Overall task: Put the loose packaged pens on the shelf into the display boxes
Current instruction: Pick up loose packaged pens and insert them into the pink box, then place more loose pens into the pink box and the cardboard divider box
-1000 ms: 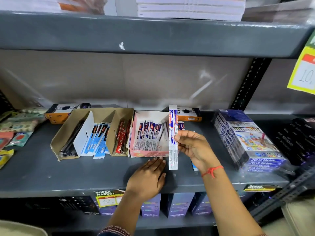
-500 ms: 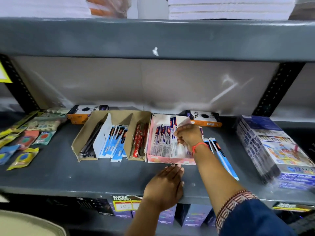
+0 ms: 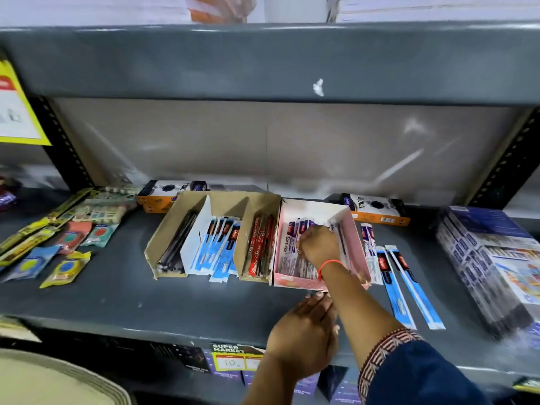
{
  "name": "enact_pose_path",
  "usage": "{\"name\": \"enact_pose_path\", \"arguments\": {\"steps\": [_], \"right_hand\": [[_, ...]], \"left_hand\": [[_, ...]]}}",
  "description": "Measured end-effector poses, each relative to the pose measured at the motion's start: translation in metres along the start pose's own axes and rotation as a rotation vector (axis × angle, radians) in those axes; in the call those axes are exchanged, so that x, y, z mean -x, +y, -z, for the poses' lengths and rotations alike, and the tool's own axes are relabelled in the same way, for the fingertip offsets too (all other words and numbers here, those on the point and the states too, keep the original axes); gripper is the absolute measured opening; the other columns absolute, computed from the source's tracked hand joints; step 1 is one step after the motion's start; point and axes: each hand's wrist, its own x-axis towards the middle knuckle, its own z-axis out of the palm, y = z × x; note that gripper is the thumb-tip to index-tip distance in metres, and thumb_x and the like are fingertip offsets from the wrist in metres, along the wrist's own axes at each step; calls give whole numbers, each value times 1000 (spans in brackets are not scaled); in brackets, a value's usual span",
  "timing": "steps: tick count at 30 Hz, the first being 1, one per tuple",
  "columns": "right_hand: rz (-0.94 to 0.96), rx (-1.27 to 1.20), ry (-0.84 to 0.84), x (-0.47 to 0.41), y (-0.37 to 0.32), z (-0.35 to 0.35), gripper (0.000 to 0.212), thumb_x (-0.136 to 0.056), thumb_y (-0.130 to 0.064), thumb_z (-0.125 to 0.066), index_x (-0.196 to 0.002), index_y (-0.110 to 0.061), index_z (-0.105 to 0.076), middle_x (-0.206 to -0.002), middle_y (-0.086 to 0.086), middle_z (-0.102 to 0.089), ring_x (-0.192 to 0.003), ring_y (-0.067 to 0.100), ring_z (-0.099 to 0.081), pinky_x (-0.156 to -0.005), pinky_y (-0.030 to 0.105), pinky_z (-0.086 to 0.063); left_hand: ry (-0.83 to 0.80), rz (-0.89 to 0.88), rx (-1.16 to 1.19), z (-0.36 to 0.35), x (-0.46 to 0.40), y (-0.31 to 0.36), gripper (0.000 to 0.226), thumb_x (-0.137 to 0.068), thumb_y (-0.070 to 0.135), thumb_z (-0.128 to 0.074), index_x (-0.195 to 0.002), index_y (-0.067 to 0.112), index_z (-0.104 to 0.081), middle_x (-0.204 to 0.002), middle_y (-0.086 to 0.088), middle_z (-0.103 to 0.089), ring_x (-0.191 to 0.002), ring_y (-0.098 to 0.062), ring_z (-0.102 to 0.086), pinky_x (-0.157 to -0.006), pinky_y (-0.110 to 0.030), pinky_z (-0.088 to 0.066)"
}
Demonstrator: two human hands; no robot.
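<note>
A pink display box [image 3: 358,252] stands in the middle of the grey shelf [image 3: 117,299], filled with white-and-purple packaged pens [image 3: 289,258]. My right hand [image 3: 318,247] is inside it, fingers closed on one of those packs. My left hand [image 3: 306,337] lies flat on the shelf just in front of the box, holding nothing. A brown cardboard display box [image 3: 163,229] to the left holds black, blue and red pen packs in separate compartments. Loose on the shelf to the right of the pink box lie a white-and-purple pack [image 3: 368,247] and two blue packs [image 3: 393,287], [image 3: 416,290].
A wrapped stack of colour-pencil boxes [image 3: 491,258] fills the right end of the shelf. Two orange-and-black boxes [image 3: 377,210], [image 3: 163,194] sit at the back. Small packets [image 3: 67,267] lie at the left. The upper shelf [image 3: 263,62] hangs low overhead. A yellow price sign [image 3: 17,112] hangs left.
My right hand carried the white-and-purple pack from above the shelf down into the pink box. The view shifted left, which brings the two loose blue packs into sight. My left hand stayed put.
</note>
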Motion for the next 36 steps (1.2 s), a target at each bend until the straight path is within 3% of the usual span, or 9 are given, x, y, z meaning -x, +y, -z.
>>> {"name": "enact_pose_path", "arguments": {"steps": [6,11,13,16,19,21,29,32,36], "right_hand": [[62,-69,193,16,10,36,26,-83,-1,-48,-89,-5,-73,-89,19,-71,-82,29,-65,-82,24,-51],[-137,-122,664,36,68,97,30,-82,4,-51,-108,-1,-65,-119,27,-55,-108,41,-55,-88,32,-40],[-275,32,531,41,98,111,33,-83,-3,-54,-116,-2,-59,-125,28,-51,-118,43,-49,-96,38,-41],[-337,199,342,45,125,120,29,-82,-8,-57,-110,1,-59,-121,30,-58,-115,42,-55,-94,42,-46],[-340,191,276,49,127,133,24,-81,-2,-60,-104,6,-62,-115,30,-64,-109,41,-61,-89,39,-49],[-357,219,194,49,128,140,25,-80,-3,-61,-103,6,-65,-116,26,-66,-110,38,-62,-89,36,-49],[-417,219,180,51,125,142,35,-84,-10,-53,-113,9,-60,-120,28,-63,-110,39,-61,-87,35,-48],[-396,258,146,50,123,144,32,-85,-8,-51,-110,8,-63,-116,27,-65,-105,38,-63,-78,31,-45],[-380,277,71,46,123,149,20,-83,0,-52,-98,6,-63,-84,21,-63,-80,30,-56,-70,29,-43]], "left_hand": [[-10,-6,-10,3,0,2,43,-82,29,-39,-110,13,-67,-112,-3,-69,-104,-16,-64,-90,-28,-49],[-64,54,-36,10,-1,6,54,-88,35,-23,-126,13,-56,-133,-1,-55,-121,-15,-52,-104,-28,-35],[-77,52,-42,11,-2,6,65,-87,39,-10,-139,13,-38,-146,2,-34,-135,-15,-33,-112,-26,-14],[-62,65,-91,15,-4,9,59,-89,36,-17,-134,13,-47,-141,2,-41,-130,-15,-43,-109,-27,-20],[-134,71,-78,12,-4,9,69,-86,41,3,-146,17,-20,-150,10,-10,-142,-11,-12,-109,-21,8],[-158,74,-72,13,-4,9,82,-75,47,13,-146,18,-17,-153,7,-8,-142,-11,-9,-106,-19,13],[-134,98,-22,15,-2,10,65,-87,42,-3,-147,21,-14,-156,5,-12,-142,-7,-6,-105,-15,10],[-130,111,-7,14,-2,9,74,-82,48,7,-146,20,-18,-154,7,-14,-141,-7,-10,-107,-17,6],[-198,119,-28,18,-3,11,54,-85,39,-25,-119,21,-62,-125,5,-61,-114,-8,-57,-101,-26,-25]]}}
